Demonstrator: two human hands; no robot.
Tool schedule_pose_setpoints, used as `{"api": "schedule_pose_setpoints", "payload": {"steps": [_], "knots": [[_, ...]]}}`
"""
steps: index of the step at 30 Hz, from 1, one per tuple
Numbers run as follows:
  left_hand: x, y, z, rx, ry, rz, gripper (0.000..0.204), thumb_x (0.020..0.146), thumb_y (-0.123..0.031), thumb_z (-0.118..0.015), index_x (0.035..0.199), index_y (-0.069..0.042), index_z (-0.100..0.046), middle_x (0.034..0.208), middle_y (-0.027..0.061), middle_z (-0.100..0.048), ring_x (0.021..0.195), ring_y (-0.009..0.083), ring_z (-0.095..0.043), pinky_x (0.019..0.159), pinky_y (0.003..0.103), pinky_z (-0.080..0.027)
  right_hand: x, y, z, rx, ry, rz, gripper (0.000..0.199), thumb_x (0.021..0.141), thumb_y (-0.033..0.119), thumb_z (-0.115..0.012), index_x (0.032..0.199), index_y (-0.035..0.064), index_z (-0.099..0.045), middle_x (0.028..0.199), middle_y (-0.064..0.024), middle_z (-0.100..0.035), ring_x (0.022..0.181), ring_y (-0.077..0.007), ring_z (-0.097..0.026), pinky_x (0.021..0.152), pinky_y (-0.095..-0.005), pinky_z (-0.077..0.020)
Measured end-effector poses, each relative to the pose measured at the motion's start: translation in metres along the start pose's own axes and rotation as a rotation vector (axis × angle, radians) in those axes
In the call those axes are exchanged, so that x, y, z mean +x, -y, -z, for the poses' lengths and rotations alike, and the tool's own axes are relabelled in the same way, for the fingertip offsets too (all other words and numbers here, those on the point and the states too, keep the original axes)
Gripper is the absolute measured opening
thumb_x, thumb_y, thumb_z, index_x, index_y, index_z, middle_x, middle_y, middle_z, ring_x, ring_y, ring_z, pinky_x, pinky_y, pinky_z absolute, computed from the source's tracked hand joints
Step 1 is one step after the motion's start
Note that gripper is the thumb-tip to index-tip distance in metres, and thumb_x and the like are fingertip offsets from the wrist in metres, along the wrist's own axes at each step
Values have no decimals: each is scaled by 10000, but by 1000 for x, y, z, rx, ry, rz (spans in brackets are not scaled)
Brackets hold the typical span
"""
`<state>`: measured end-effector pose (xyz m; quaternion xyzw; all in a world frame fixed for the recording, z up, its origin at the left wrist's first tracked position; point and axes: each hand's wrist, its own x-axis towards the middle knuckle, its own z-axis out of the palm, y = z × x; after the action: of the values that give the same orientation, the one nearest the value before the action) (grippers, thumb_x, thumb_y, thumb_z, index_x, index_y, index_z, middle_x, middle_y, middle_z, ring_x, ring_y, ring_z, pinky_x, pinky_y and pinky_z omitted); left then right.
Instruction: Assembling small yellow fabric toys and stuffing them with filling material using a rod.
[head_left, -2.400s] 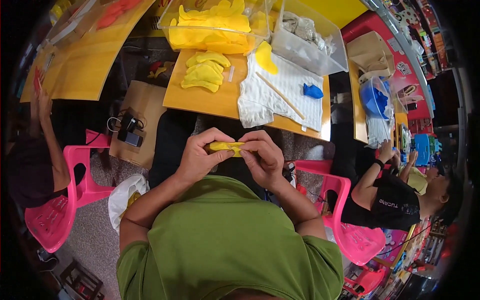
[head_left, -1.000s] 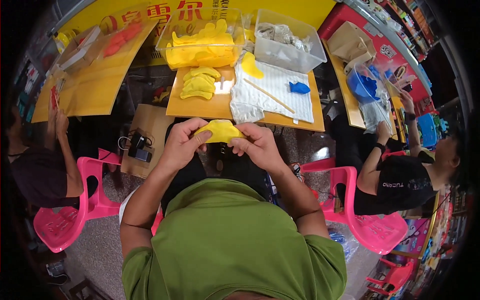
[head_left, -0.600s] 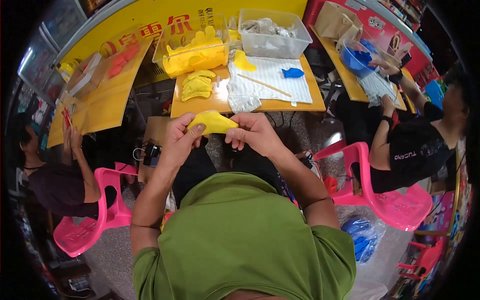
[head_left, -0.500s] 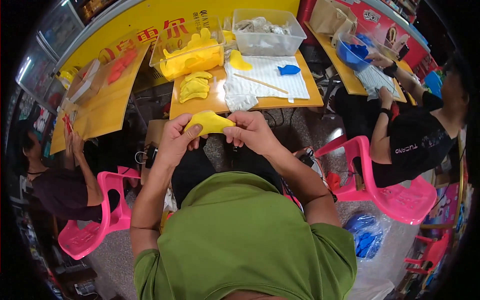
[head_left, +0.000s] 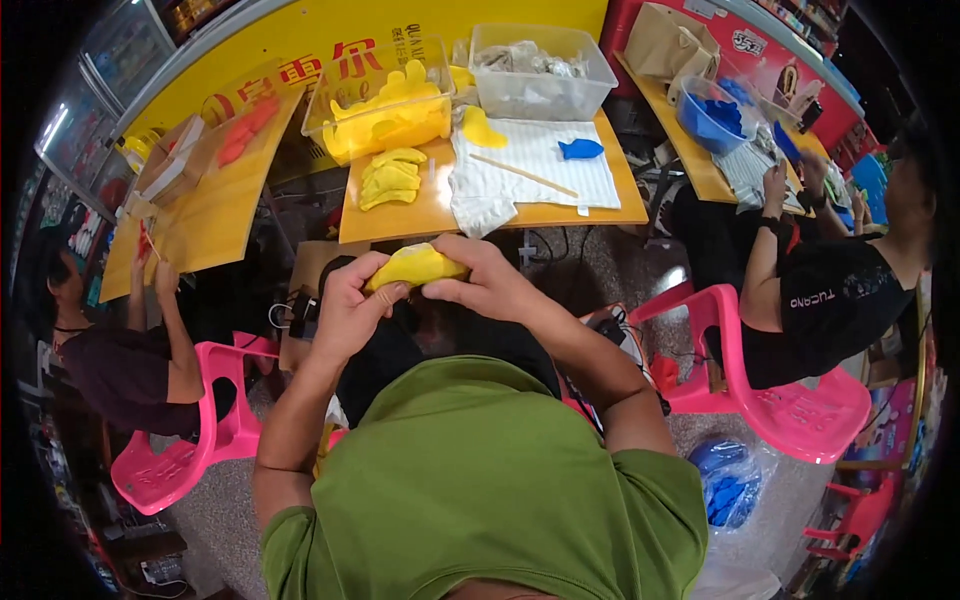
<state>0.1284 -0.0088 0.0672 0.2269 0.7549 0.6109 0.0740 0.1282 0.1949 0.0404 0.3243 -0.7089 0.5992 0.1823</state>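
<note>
My left hand and my right hand both grip a yellow banana-shaped cloth piece in front of the table's near edge. It looks plump in the middle. The left fingers are closed on its left end with the thumb on top; the right fingers press over its right end. On the table beyond, several yellow banana-shaped pieces lie stacked at the left. Another yellow piece, a thin wooden stick and a small blue fish shape rest on a white striped cloth.
At the table's back stand a clear bin of yellow pieces and a clear bin with greyish-white material. Co-workers sit on pink chairs to my left and right. A plastic bag with blue pieces lies on the floor.
My right hand has shifted left and closed further over the yellow piece, which looks more bunched. The co-worker at the right has drawn a hand back from the blue bowl.
</note>
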Motion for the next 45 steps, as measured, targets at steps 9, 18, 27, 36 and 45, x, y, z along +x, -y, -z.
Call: {"api": "schedule_pose_setpoints", "payload": {"steps": [9,18,27,36,45], "knots": [[8,9,7,162,-3,-34,135,864,-29,-536,983,1,-590,729,33,-600,528,75,-510,492,211,-400,6,-9,-1,14,135,-272,222,795,101,-664,969,-13,-586,768,-117,-588,706,-207,-592,636,-308,-451],[41,42,7,-40,70,111,137,845,-45,-565,969,8,-592,715,45,-612,548,73,-557,507,215,-438,10,-42,4,-13,46,-342,140,850,63,-593,965,-14,-578,734,-109,-580,586,-140,-595,548,-245,-456],[78,126,31,-251,-90,251,138,874,-104,-571,946,9,-603,710,24,-617,545,50,-529,493,194,-420,46,-127,1,-125,163,-432,100,812,72,-630,834,-9,-576,644,-111,-480,587,-242,-475,551,-328,-390],[93,172,54,69,-505,178,80,867,-73,-566,882,0,-596,730,49,-606,626,121,-572,550,241,-445,149,-228,-30,-234,47,-486,151,789,107,-669,867,-9,-611,621,-58,-532,579,-114,-488,543,-271,-400],[148,167,53,602,-486,-355,123,748,-18,-627,864,-23,-585,781,105,-583,706,287,-589,616,353,-476,149,-257,-29,-771,-42,-135,287,753,90,-672,1001,-20,-580,843,-169,-594,747,-310,-589,639,-374,-466]]}}
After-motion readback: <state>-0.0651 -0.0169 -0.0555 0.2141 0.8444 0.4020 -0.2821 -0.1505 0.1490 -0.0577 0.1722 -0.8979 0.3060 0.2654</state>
